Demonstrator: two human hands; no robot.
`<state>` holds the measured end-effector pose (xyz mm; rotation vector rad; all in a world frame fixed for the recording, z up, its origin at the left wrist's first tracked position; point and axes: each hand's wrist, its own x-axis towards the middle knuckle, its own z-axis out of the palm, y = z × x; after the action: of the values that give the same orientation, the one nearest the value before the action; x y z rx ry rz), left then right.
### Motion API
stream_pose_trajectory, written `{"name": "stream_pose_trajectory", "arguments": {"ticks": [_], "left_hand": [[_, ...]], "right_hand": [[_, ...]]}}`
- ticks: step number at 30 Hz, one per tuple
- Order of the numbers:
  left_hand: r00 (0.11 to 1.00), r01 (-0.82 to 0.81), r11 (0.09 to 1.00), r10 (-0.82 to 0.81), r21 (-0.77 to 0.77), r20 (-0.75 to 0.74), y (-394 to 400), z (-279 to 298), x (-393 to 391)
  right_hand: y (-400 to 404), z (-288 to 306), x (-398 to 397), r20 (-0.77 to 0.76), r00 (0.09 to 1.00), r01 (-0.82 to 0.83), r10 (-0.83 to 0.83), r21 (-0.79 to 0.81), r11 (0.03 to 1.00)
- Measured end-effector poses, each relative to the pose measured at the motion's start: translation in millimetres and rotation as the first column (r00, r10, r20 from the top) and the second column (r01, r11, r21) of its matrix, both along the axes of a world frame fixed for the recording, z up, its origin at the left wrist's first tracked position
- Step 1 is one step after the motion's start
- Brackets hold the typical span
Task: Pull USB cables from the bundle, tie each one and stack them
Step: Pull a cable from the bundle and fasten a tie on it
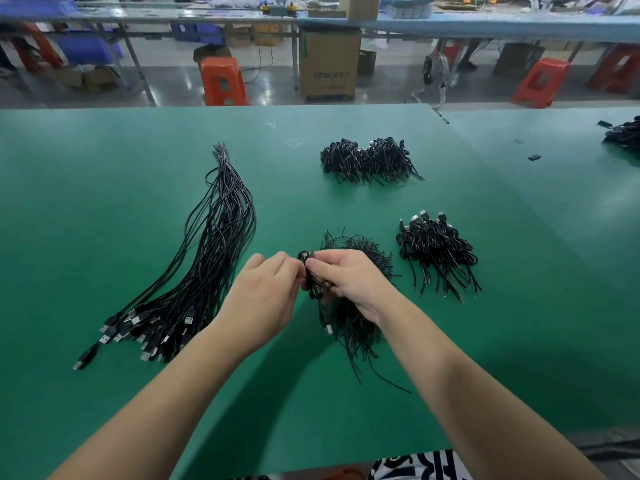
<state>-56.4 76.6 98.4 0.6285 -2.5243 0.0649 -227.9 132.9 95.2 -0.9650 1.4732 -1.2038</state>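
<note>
A long bundle of black USB cables (204, 258) lies on the green table (104, 168) at the left, plugs toward me, tied at its far end. My left hand (266, 296) and my right hand (349, 282) meet at the centre, both pinching one small coiled black cable (311, 282); its plug end hangs below. Right under my hands lies a heap of thin black wire ties (353, 323). Tied cables lie stacked in one pile (436, 251) to the right and another pile (367, 161) farther back.
More black cables (623, 133) sit at the far right edge, with small black pieces (534, 157) nearby. Beyond the table's far edge stand orange stools (223, 81), a cardboard box (329, 67) and other workbenches.
</note>
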Motion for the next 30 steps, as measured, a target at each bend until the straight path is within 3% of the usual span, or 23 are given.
{"name": "stream_pose_trajectory", "arguments": {"ticks": [1,3,5,7,10,14,16,18,20,22,23,28,30], "left_hand": [[0.998,-0.02,0.99,0.029,0.139,-0.064,1,1,-1],[0.969,-0.07,0.887,0.169,0.457,-0.178,2,1,-3],[0.911,-0.043,0.706,0.318,0.707,-0.262,-1,-2,-4],[0.838,0.106,0.485,0.426,0.868,-0.34,0,-5,-6],[0.781,0.274,0.246,0.507,0.93,-0.365,4,-10,-9],[0.757,0.422,0.051,0.529,0.905,-0.383,7,-12,-8],[0.767,0.406,0.08,0.511,0.91,-0.387,8,-11,-8],[0.794,0.314,0.221,0.472,0.924,-0.382,8,-9,-8],[0.853,0.131,0.482,0.39,0.866,-0.346,8,-8,-8],[0.91,-0.026,0.745,0.293,0.666,-0.293,9,-5,-6],[0.929,-0.052,0.826,0.247,0.562,-0.277,10,-4,-5],[0.996,-0.009,0.995,0.018,0.097,-0.086,4,-5,2],[0.998,0.01,0.996,-0.004,0.091,-0.057,2,-4,4]], "right_hand": [[-1,1,-2,-0.045,0.998,0.035,-0.035,-0.008,0.999],[0,2,-4,-0.339,0.933,0.086,-0.122,-0.121,0.989],[7,2,-3,-0.663,0.72,-0.027,-0.208,-0.326,0.945],[13,2,1,-0.794,0.563,-0.192,-0.228,-0.395,0.898],[14,-3,2,-0.832,0.498,-0.287,-0.244,-0.423,0.859],[14,-6,3,-0.826,0.504,-0.296,-0.254,-0.441,0.848],[14,-6,6,-0.803,0.541,-0.265,-0.251,-0.446,0.855],[14,-5,10,-0.728,0.652,-0.154,-0.21,-0.398,0.904],[12,-3,11,-0.606,0.778,-0.024,-0.166,-0.292,0.956],[9,-2,11,-0.471,0.877,0.01,-0.098,-0.185,0.983],[9,-2,12,-0.395,0.916,0.011,-0.067,-0.143,0.99],[9,-4,14,-0.084,0.995,-0.044,0.044,0.005,0.999],[7,-2,15,0.012,0.998,-0.061,0.061,0.018,0.998]]}}
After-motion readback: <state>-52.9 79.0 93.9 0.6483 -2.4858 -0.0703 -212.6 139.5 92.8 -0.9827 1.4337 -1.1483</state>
